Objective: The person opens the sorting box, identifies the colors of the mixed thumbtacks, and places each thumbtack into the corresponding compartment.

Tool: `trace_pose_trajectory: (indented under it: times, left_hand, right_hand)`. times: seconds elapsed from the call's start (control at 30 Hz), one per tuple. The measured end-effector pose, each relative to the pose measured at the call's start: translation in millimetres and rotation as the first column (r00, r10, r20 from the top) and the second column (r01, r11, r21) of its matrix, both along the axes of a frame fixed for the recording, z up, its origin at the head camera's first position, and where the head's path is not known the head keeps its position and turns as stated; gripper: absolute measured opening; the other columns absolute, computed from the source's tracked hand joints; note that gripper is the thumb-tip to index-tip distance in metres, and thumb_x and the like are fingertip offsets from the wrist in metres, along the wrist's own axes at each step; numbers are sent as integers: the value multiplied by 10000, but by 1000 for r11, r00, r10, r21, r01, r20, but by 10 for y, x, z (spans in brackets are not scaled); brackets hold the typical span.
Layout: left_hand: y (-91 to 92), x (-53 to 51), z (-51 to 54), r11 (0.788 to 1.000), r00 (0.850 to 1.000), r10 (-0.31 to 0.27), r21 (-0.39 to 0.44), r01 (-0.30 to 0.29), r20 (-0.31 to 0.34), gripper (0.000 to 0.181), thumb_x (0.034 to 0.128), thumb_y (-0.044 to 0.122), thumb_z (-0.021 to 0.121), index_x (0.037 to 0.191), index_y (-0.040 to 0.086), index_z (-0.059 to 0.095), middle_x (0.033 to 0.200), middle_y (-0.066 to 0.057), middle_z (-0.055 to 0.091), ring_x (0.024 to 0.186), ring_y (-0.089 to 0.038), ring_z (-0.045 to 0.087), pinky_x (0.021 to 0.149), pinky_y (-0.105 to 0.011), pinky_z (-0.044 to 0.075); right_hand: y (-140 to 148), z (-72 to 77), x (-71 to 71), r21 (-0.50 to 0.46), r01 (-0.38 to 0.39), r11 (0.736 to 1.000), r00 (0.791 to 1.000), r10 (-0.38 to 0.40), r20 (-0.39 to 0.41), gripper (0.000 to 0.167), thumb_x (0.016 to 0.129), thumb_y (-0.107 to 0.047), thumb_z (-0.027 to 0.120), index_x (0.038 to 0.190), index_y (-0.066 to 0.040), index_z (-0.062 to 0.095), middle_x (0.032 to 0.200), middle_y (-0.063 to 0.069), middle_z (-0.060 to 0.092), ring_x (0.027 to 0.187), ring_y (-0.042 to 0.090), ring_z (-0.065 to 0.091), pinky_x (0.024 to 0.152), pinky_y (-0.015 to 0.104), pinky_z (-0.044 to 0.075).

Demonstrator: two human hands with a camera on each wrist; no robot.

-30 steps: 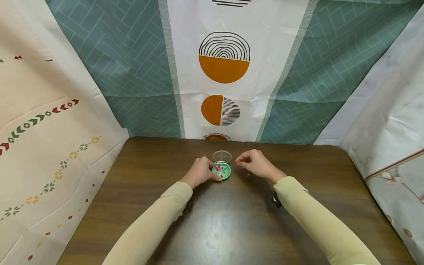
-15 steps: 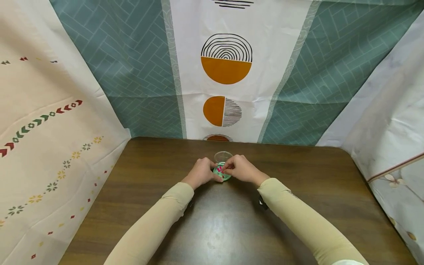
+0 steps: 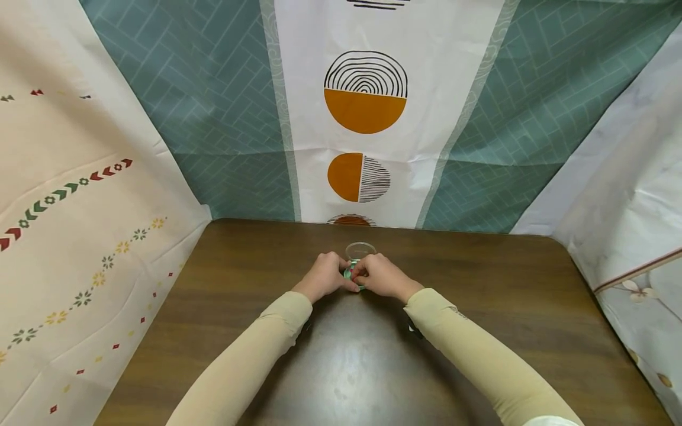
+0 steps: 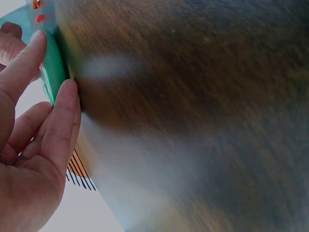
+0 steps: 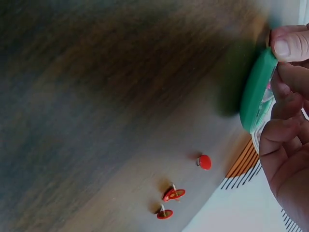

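A small round green case (image 3: 347,274) lies on the table with its clear lid (image 3: 360,249) raised behind it. My left hand (image 3: 323,277) grips the case from the left, thumb and fingers on the green rim (image 4: 54,63). My right hand (image 3: 385,277) is over the case, fingers curled and tips pinched together inside it; a red tack between them is hidden. In the right wrist view, a red thumbtack (image 5: 204,162) and a few others (image 5: 174,194) lie on the table beside the case (image 5: 256,92).
The brown wooden table (image 3: 256,254) stretches around both arms. Patterned cloth (image 3: 234,118) hangs behind its back edge, with pale cloths (image 3: 629,165) at both sides.
My right hand has moved left from beside the loose tacks to over the case, carrying a red tack, and its fingertips now sit further in. My left hand keeps its grip.
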State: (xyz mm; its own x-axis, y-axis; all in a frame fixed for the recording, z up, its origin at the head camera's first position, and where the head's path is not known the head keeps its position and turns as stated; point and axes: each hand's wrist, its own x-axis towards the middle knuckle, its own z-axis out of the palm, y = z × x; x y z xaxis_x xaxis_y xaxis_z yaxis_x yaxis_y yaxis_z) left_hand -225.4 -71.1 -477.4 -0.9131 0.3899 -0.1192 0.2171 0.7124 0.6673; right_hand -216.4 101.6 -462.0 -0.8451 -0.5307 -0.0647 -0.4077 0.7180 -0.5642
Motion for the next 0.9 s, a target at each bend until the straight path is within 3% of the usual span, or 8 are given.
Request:
trace_pose_trajectory:
  times: [0.43, 0.9]
  left_hand:
    - [-13, 7, -2, 1000, 1000, -18, -5, 17, -23, 209, 613, 351, 865, 707, 241, 713, 645, 91, 653, 625, -74, 453, 517, -201, 389]
    - [-8, 3, 15, 1000, 999, -11, -23, 10, -36, 282, 598, 361, 872, 779, 190, 741, 710, 78, 680, 679, -95, 472, 568, -210, 426]
  right_hand:
    - [-68, 6, -13, 86, -35, 996, 998, 38, -40, 129, 840, -134, 684, 777, -242, 720, 740, -147, 678, 677, 15, 573, 665, 233, 492]
    - [-69, -13, -4, 117, 13, 993, 989, 5, -150, 198, 750, -85, 715, 645, -249, 679, 602, -173, 608, 554, 23, 493, 606, 247, 467]
